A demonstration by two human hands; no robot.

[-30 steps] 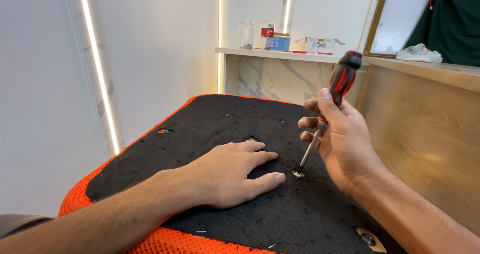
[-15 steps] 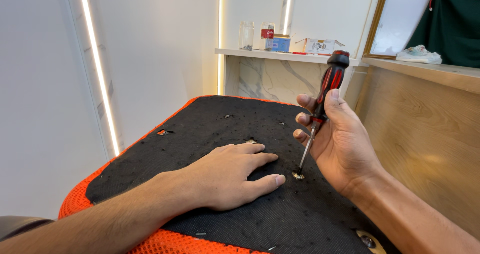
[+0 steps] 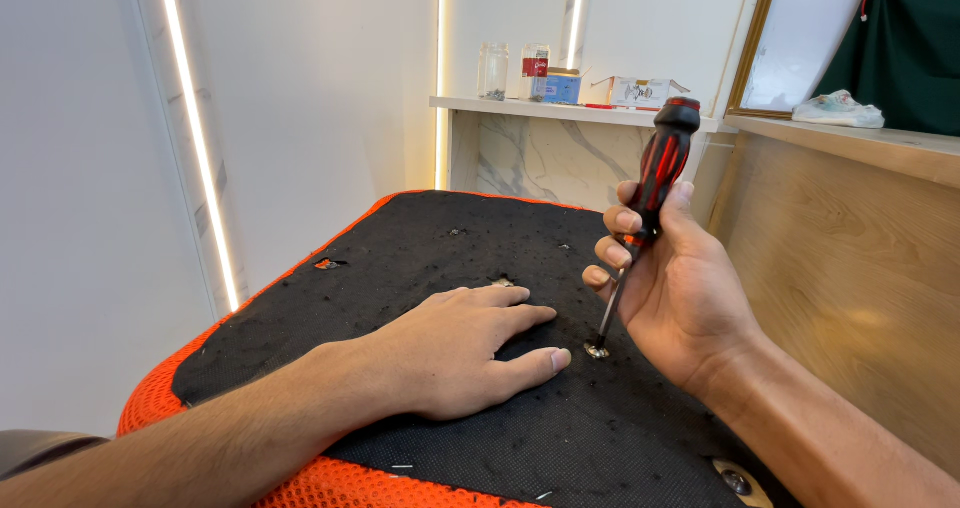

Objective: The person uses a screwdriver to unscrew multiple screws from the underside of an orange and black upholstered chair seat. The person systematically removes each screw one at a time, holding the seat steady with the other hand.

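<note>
My right hand grips a screwdriver with a red and black handle. Its shaft slants down and its tip sits in a small metal screw. The screw is set in the black fabric underside of an orange mesh seat. My left hand lies flat on the black fabric just left of the screw, fingers spread, thumb tip close to it.
A second metal fitting shows at the seat's near right corner. A wooden panel rises close on the right. Behind, a marble-fronted shelf carries glass jars and small boxes. A lit strip runs down the white wall on the left.
The screwdriver handle has swung slightly leftward and more upright while its tip stays on the screw. My right fingers have shifted on the handle. My left hand has not moved.
</note>
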